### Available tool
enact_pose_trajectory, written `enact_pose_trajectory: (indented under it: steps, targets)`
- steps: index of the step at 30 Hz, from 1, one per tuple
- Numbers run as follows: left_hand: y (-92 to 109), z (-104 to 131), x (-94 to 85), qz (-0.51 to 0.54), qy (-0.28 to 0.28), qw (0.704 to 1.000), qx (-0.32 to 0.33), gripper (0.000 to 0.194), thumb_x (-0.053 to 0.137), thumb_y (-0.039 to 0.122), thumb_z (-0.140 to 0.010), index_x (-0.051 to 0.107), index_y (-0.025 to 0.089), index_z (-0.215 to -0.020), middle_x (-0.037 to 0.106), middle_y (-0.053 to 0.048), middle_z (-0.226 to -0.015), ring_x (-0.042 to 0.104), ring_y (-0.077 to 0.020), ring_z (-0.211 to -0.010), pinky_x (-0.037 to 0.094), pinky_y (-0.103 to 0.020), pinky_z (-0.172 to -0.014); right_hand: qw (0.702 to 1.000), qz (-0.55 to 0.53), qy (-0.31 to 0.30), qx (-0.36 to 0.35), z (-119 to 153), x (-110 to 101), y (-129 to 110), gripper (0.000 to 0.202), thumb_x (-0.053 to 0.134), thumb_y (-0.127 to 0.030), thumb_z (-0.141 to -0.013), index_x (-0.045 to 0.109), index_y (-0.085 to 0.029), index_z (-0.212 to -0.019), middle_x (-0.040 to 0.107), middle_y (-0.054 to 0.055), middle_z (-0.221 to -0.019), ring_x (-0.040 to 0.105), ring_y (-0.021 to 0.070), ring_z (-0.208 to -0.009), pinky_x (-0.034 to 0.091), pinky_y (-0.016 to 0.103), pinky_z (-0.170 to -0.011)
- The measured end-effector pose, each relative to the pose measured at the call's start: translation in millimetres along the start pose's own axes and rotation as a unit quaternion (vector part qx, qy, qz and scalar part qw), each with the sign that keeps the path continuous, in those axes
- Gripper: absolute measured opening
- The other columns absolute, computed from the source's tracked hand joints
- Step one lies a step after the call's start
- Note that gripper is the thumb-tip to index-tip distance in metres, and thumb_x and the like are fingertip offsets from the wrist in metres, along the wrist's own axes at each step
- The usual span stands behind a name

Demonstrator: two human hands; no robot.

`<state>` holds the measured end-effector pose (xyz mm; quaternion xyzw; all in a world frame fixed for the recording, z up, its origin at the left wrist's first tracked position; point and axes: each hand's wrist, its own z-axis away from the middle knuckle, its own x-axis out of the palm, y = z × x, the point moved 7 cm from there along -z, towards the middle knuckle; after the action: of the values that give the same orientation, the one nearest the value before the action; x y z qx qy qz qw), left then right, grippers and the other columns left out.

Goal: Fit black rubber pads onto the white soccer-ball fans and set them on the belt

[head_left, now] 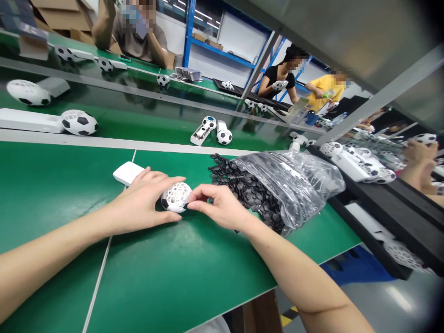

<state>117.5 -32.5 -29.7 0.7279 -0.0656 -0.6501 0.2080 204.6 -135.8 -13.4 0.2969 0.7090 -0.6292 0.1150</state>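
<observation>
My left hand [147, 199] is wrapped round a white device with a football-shaped head [176, 196], keeping it on the green table. Its white handle [128, 173] sticks out behind my fingers to the upper left. The top of the head is an open white lattice, and black patches show on its lower side. At the head's right side, the thumb and forefinger of my right hand [211, 201] pinch a small black piece [186, 206], mostly hidden by the fingertips. Just beyond my right hand, a heap of loose black pieces [255, 194] spills from a clear plastic bag [294, 180].
Beyond the table's pale edge runs a green conveyor [145, 122] carrying several football-headed devices [79, 122]. An open-bodied device [204, 130] lies farther along. On the right, black trays [409, 208] hold more devices. Several people sit across the line, and a co-worker's hands [421, 157] show at far right.
</observation>
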Motion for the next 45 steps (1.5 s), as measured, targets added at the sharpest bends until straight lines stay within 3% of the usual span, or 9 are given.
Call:
enact_pose_trajectory:
  steps: [10,14,17,23,27,30,33,40,45]
  targets:
    - [3.8,1.2,0.3,0.0,0.044,0.999,-0.023,0.067,0.053,0.064,-0.07,0.049,0.024,-0.124,0.057,-0.007,-0.116,0.044,-0.0266,-0.115,0.016,-0.05,-0.107,0.998,-0.036,0.056,-0.009,-2.3,8.8,12.8,0.012,0.068,-0.017,-0.074,0.057,-0.017,-0.071,0.05,-0.003,-0.074,0.048,0.0087,-0.063,0.043,0.022,-0.061]
    - [4.4,2.0,-0.6,0.011,0.054,0.998,-0.022,0.061,0.056,0.059,-0.07,0.051,0.025,-0.12,0.06,-0.005,-0.111,0.047,-0.0257,-0.111,0.016,-0.05,-0.107,0.996,-0.031,0.082,-0.003,-3.0,5.7,20.1,0.024,0.073,-0.022,-0.069,0.053,-0.018,-0.082,0.054,0.002,-0.099,0.052,0.0148,-0.092,0.046,0.026,-0.074]
    - [4.2,1.7,-0.9,0.031,0.067,0.997,-0.029,0.057,0.059,0.056,-0.069,0.054,0.026,-0.117,0.061,-0.004,-0.106,0.048,-0.0248,-0.107,0.017,-0.05,-0.106,0.992,-0.118,0.04,0.036,-4.0,13.9,28.4,0.04,0.072,-0.025,-0.07,0.047,-0.02,-0.101,0.051,0.008,-0.119,0.05,0.019,-0.109,0.046,0.032,-0.086]
    - [5.1,-0.2,-1.3,0.055,0.082,0.995,-0.028,0.054,0.061,0.053,-0.067,0.056,0.025,-0.113,0.061,-0.004,-0.099,0.051,-0.0246,-0.101,0.019,-0.049,-0.106,0.989,-0.144,0.006,0.035,-9.7,19.1,26.1,0.039,0.068,-0.025,-0.074,0.047,-0.018,-0.106,0.059,0.006,-0.108,0.058,0.0169,-0.097,0.047,0.032,-0.086]
    - [7.7,-0.9,-0.7,0.055,0.038,0.997,0.024,0.056,0.061,0.051,-0.069,0.052,0.024,-0.118,0.059,-0.005,-0.107,0.048,-0.0255,-0.108,0.017,-0.05,-0.107,0.996,0.044,0.05,0.066,-18.4,-17.0,37.8,0.013,0.057,-0.03,-0.083,0.058,-0.018,-0.089,0.063,0.002,-0.089,0.058,0.0153,-0.084,0.046,0.029,-0.078]
    - [10.4,1.9,2.6,0.061,-0.016,0.997,0.054,0.059,0.06,0.051,-0.07,0.049,0.026,-0.122,0.052,-0.007,-0.123,0.036,-0.0298,-0.124,0.017,-0.053,-0.107,0.925,0.317,0.123,0.17,-14.8,-61.5,55.6,0.01,0.059,-0.027,-0.082,0.063,-0.018,-0.08,0.06,0.005,-0.088,0.056,0.0196,-0.085,0.043,0.031,-0.074]
    - [12.0,6.3,7.7,0.064,-0.031,0.997,0.032,0.062,0.06,0.051,-0.071,0.044,0.029,-0.127,0.044,-0.006,-0.135,0.019,-0.0334,-0.134,0.013,-0.058,-0.107,0.871,0.41,0.102,0.252,-8.2,-80.2,72.0,0.011,0.061,-0.028,-0.08,0.065,-0.018,-0.084,0.06,0.009,-0.094,0.057,0.0244,-0.087,0.042,0.033,-0.069]
    - [18.0,7.5,14.8,0.074,-0.048,0.995,0.042,0.059,0.058,0.045,-0.075,0.041,0.027,-0.129,0.042,-0.005,-0.137,0.012,-0.0307,-0.136,0.004,-0.058,-0.108,0.914,0.349,0.056,0.198,-9.0,-66.6,64.4,0.003,0.062,-0.02,-0.08,0.065,-0.021,-0.079,0.066,-0.001,-0.077,0.06,0.0137,-0.074,0.042,0.023,-0.068]
    - [3.5,7.9,10.2,0.116,-0.12,0.986,0.001,0.065,0.058,0.032,-0.073,0.033,0.035,-0.133,0.017,-0.001,-0.149,0.009,-0.0292,-0.137,0.022,-0.052,-0.106,0.957,0.263,0.037,0.118,-7.3,-55.1,45.8,0.013,0.055,-0.014,-0.081,0.065,-0.02,-0.085,0.066,-0.001,-0.08,0.059,0.0124,-0.072,0.043,0.023,-0.069]
